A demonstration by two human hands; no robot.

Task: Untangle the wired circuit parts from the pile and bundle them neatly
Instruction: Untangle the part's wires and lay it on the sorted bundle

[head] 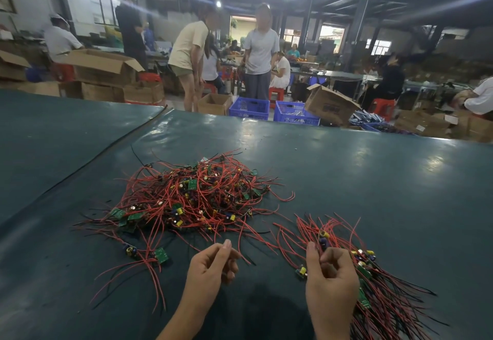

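Note:
A tangled pile [197, 198] of small green circuit boards with capacitors and red and black wires lies on the dark green table [360, 179]. My right hand [330, 283] grips a bundle [378, 289] of such parts at the lower right, wires fanning out above and below it. My left hand [213, 265] hovers just in front of the pile, fingers curled with thumb against forefinger; a thin red wire runs past its fingertips, and I cannot make out a clear hold on it. A loose circuit part [161, 255] lies to the left of that hand.
Beyond the table's far edge stand blue crates [249, 107], cardboard boxes [330, 105] and several people [260, 51] at other benches. A seam [106, 153] runs diagonally across the table on the left.

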